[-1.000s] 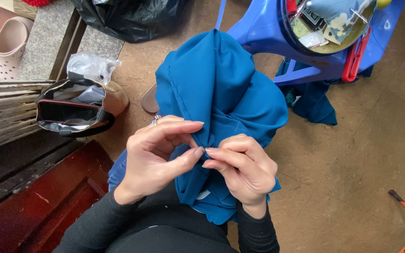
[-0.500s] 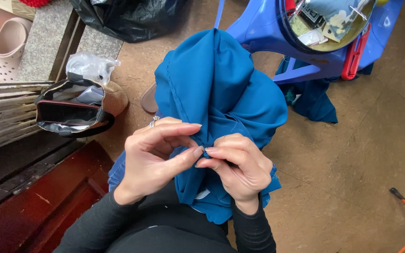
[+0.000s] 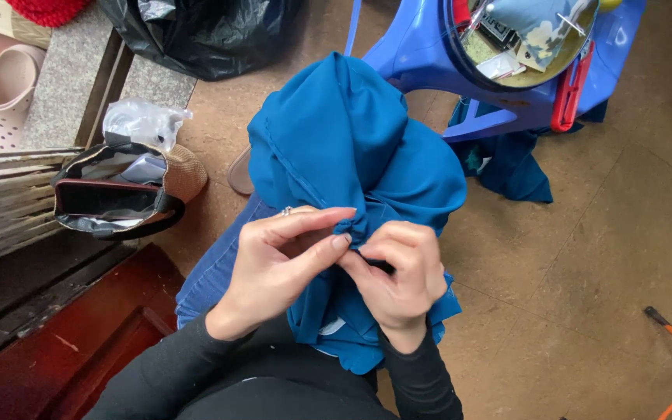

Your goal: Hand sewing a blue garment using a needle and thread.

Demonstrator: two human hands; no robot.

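Over the lap, both hands' fingers stay pinched on the blue cloth (image 3: 351, 148), right hand (image 3: 398, 272) curled tighter, left hand (image 3: 278, 264) unmoved.

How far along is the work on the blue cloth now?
Done: the blue cloth lies bunched over the lap. In hand: the left hand and right hand pinch one small fold together at its near edge. Left: I cannot tell; no finished seam shows, and no needle or thread is visible.
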